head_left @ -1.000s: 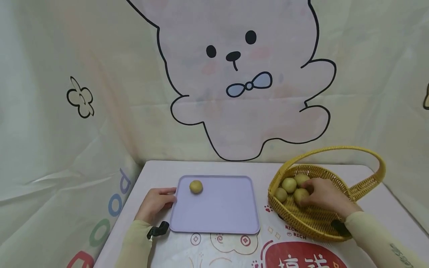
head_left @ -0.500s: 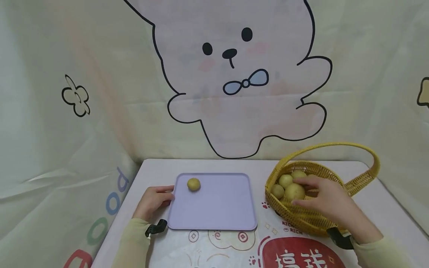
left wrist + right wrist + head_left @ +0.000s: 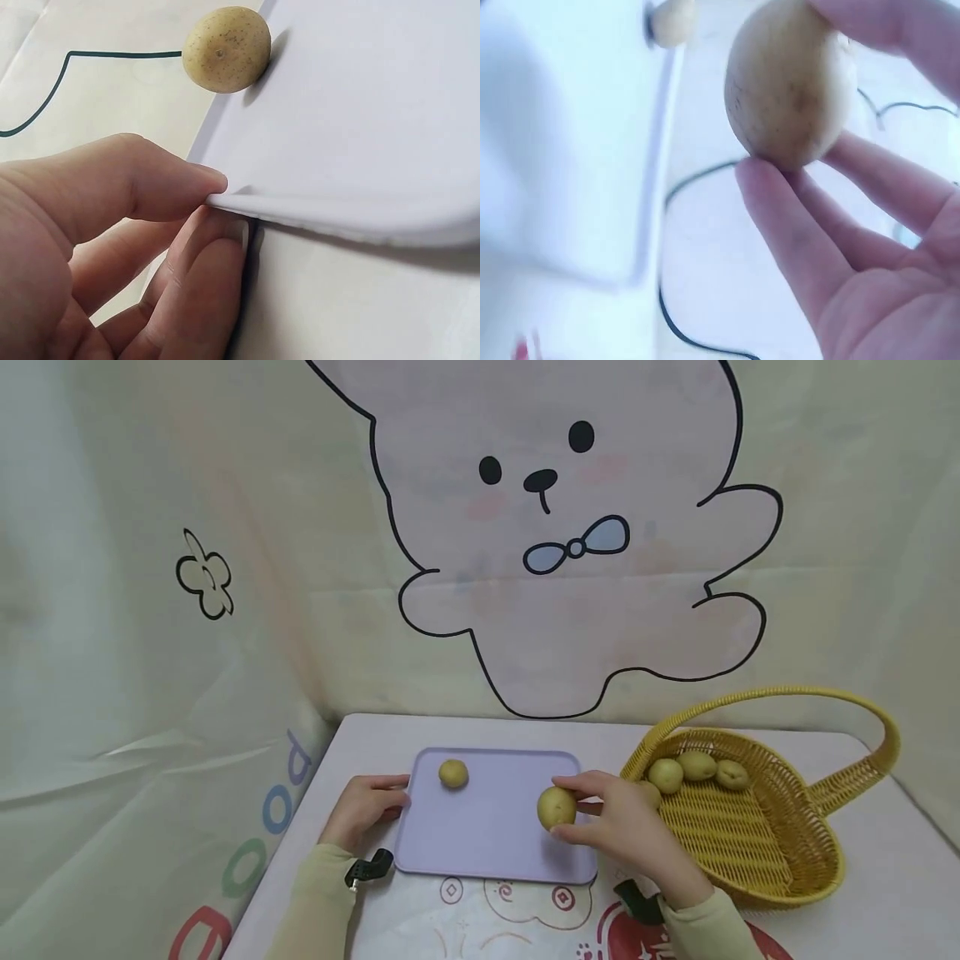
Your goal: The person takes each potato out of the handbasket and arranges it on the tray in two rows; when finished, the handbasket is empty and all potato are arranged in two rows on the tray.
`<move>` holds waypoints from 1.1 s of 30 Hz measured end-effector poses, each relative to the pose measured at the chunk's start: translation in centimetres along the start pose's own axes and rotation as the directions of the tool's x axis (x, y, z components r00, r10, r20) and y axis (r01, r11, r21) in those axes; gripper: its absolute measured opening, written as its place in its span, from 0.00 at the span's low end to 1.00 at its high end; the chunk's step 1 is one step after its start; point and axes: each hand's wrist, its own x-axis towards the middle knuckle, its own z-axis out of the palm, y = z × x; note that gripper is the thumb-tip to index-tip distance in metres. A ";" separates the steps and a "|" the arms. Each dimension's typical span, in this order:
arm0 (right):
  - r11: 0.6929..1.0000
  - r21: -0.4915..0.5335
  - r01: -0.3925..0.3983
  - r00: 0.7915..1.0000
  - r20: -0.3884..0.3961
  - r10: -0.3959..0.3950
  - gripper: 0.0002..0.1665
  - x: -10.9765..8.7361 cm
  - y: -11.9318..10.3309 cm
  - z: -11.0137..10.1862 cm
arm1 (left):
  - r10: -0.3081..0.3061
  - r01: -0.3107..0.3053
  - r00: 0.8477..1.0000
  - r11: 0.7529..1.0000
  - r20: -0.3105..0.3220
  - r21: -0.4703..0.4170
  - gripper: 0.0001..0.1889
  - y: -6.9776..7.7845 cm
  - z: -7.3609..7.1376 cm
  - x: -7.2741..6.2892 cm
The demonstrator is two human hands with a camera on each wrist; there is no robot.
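My right hand [image 3: 633, 831] pinches a potato [image 3: 557, 808] between thumb and fingertips, over the right part of the lilac tray [image 3: 487, 835]. In the right wrist view the held potato [image 3: 789, 86] is brown-speckled, and the thumb and fingers press on opposite sides of it. My left hand [image 3: 363, 810] grips the tray's left rim; the left wrist view shows the thumb on top and curled fingers below the edge. Another potato [image 3: 453, 774] lies in the tray's far left corner. To the right stands a yellow wicker basket [image 3: 727, 843] with several potatoes [image 3: 697, 766] at its far left side.
The basket's tall arched handle [image 3: 885, 735] rises at the far right. A white table [image 3: 600, 739] carries tray and basket, with a printed cloth [image 3: 517, 910] at the front. A curtain [image 3: 360, 652] with a cartoon figure hangs behind.
My right hand has taken a potato from the basket and carried it left over the tray. The left hand has stayed on the tray's rim. The head view has shifted slightly.
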 end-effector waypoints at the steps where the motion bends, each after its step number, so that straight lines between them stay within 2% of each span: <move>1: 1.000 0.004 -0.011 1.000 -0.006 0.011 0.37 0.7 0.2 0.7 | 0.000 0.000 1.000 1.000 0.000 -0.006 0.24 0.0 0.2 0.0; 5: 0.998 -0.006 -0.065 0.997 -0.035 0.064 0.36 3.2 1.0 3.3 | -0.001 0.001 1.000 1.000 -0.002 -0.018 0.24 0.1 0.8 -0.3; 13: 0.996 -0.007 -0.092 0.994 -0.054 0.092 0.36 6.4 2.0 6.6 | 0.006 -0.006 1.000 0.999 0.005 -0.033 0.25 0.3 1.4 -0.5; 19: 0.989 -0.050 -0.136 0.990 -0.052 0.133 0.37 7.9 2.1 7.8 | -0.008 0.008 1.000 0.999 -0.002 -0.043 0.24 0.1 1.2 -0.5; 24: 0.992 -0.055 -0.116 0.992 -0.053 0.113 0.37 9.0 2.2 8.5 | -0.013 0.012 1.000 0.999 -0.008 -0.048 0.23 -0.2 0.7 -0.4; 33: 0.993 -0.061 -0.102 0.995 -0.031 0.100 0.37 10.7 1.9 9.8 | -0.019 0.017 0.999 0.999 -0.031 -0.042 0.23 0.0 0.2 0.0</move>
